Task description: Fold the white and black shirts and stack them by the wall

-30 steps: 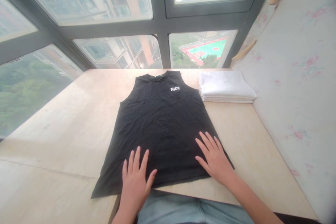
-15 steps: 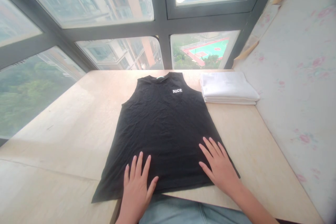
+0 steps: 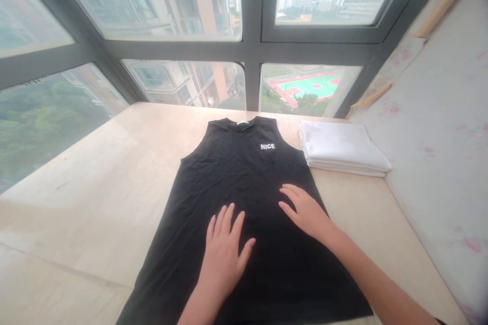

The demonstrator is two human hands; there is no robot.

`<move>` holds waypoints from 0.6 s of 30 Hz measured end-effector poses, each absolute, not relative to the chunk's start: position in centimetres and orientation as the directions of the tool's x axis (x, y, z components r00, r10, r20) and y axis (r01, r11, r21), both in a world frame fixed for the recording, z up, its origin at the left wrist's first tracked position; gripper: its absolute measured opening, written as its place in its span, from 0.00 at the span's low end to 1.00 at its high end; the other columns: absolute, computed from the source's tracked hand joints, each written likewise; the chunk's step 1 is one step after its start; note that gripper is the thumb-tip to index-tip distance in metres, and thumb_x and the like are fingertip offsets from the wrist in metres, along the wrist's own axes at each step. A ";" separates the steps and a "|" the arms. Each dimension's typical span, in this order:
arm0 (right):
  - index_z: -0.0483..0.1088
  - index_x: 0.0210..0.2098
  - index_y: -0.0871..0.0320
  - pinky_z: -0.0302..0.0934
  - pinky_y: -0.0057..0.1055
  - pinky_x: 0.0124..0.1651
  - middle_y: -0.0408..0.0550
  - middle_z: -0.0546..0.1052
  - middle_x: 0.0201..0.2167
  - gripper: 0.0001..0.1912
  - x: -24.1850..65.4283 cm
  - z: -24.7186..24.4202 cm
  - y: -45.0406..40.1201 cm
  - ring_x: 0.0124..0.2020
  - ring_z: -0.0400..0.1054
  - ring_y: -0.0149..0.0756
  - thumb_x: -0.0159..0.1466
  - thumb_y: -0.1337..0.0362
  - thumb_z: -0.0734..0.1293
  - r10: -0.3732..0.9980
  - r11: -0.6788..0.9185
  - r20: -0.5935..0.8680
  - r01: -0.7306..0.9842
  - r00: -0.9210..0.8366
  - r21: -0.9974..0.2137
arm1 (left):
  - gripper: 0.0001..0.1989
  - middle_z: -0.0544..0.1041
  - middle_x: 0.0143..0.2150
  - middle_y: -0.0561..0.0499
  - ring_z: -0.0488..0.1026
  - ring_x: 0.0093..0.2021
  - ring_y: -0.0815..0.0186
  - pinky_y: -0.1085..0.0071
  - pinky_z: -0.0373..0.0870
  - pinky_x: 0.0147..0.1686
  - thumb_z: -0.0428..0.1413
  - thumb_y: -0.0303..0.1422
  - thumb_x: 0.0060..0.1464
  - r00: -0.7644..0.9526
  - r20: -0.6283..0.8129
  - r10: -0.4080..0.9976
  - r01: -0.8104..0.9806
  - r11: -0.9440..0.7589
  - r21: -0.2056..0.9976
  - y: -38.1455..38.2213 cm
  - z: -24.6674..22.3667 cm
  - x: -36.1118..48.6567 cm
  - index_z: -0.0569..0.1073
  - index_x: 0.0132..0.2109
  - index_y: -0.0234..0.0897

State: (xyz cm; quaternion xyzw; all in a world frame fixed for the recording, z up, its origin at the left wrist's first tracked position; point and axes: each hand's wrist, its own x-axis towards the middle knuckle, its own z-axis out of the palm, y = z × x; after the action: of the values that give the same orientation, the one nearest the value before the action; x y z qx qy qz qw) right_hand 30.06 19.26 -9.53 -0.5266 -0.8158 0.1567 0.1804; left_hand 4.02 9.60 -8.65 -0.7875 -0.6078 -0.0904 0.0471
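Observation:
A black sleeveless shirt (image 3: pixel 229 172) lies spread flat, neckline away from me, with white "NICE" lettering on the upper right of its front. Over its lower middle is my left hand (image 3: pixel 225 246), fingers stretched and thumb out to the side, holding nothing. My right hand (image 3: pixel 305 208) reaches in over the shirt's right half with its fingers extended and nothing in them. Whether either palm presses on the cloth or hovers just above it I cannot tell. The shirt's bottom edge is partly cut off by the frame.
A stack of folded white cloth (image 3: pixel 343 148) lies at the back right, beside the shirt's shoulder. The pale tabletop (image 3: pixel 95 188) runs back to a grey window frame (image 3: pixel 183 51). A flowered wall (image 3: pixel 434 111) bounds the right side.
Both hands have moved farther up the shirt, away from its bottom edge, and the right one has turned inward. The camera view has tilted slightly up and left.

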 end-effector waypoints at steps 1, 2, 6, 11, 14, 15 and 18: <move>0.68 0.61 0.60 0.59 0.44 0.66 0.56 0.69 0.62 0.24 29.1 -9.9 21.3 0.64 0.63 0.45 0.71 0.55 0.59 0.906 0.417 0.130 0.794 -0.403 -0.442 | 0.28 0.59 0.71 0.42 0.55 0.71 0.49 0.47 0.59 0.64 0.50 0.44 0.63 0.246 0.197 0.949 0.966 -0.257 0.030 9.9 -9.3 4.8 0.63 0.67 0.40; 0.67 0.61 0.61 0.58 0.45 0.66 0.57 0.67 0.64 0.25 28.0 -10.3 23.4 0.65 0.61 0.46 0.70 0.55 0.59 0.897 0.435 0.131 0.790 -0.422 -0.431 | 0.30 0.58 0.72 0.41 0.54 0.71 0.48 0.46 0.58 0.64 0.51 0.44 0.62 0.244 0.193 0.950 0.967 -0.253 0.024 10.0 -10.0 5.3 0.62 0.68 0.41; 0.65 0.63 0.64 0.54 0.48 0.67 0.62 0.62 0.67 0.27 23.6 -12.1 32.5 0.68 0.56 0.50 0.70 0.56 0.60 0.894 0.446 0.129 0.823 -0.430 -0.352 | 0.32 0.56 0.72 0.42 0.54 0.71 0.45 0.43 0.58 0.63 0.51 0.43 0.61 0.249 0.204 0.947 0.967 -0.255 0.006 9.6 -12.0 6.0 0.58 0.70 0.41; 0.63 0.64 0.65 0.49 0.47 0.69 0.61 0.60 0.68 0.26 18.4 -11.9 43.8 0.69 0.52 0.49 0.71 0.57 0.58 0.886 0.463 0.144 0.823 -0.441 -0.329 | 0.33 0.61 0.70 0.42 0.58 0.68 0.43 0.42 0.61 0.59 0.53 0.44 0.57 0.210 0.271 0.939 0.975 -0.222 0.016 9.6 -12.8 5.9 0.62 0.68 0.43; 0.61 0.65 0.68 0.46 0.44 0.70 0.61 0.59 0.68 0.26 15.6 -11.3 48.6 0.69 0.52 0.47 0.72 0.59 0.56 0.872 0.488 0.138 0.811 -0.469 -0.322 | 0.34 0.63 0.69 0.42 0.60 0.67 0.44 0.43 0.62 0.58 0.53 0.49 0.55 0.194 0.289 0.938 0.976 -0.215 0.044 9.9 -13.7 5.8 0.65 0.67 0.44; 0.61 0.64 0.68 0.46 0.42 0.70 0.61 0.60 0.68 0.26 14.9 -11.3 49.6 0.69 0.52 0.46 0.73 0.60 0.55 0.868 0.495 0.129 0.808 -0.480 -0.319 | 0.34 0.63 0.69 0.42 0.60 0.67 0.44 0.43 0.62 0.57 0.53 0.50 0.55 0.194 0.295 0.935 0.975 -0.218 0.051 9.9 -14.1 5.8 0.65 0.66 0.44; 0.63 0.62 0.69 0.46 0.43 0.69 0.62 0.61 0.67 0.26 13.2 -12.1 50.9 0.68 0.53 0.47 0.73 0.59 0.53 0.862 0.498 0.073 0.810 -0.502 -0.308 | 0.35 0.66 0.67 0.41 0.62 0.65 0.45 0.44 0.63 0.55 0.54 0.51 0.53 0.202 0.317 0.927 0.972 -0.228 0.048 10.0 -15.1 5.8 0.66 0.65 0.43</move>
State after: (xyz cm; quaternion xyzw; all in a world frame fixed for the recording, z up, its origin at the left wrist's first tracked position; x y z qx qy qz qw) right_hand 13.18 50.91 -12.09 -0.4868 -0.8586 0.1177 0.1092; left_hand 5.80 10.00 -15.06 -0.7709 -0.6159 -0.1407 0.0810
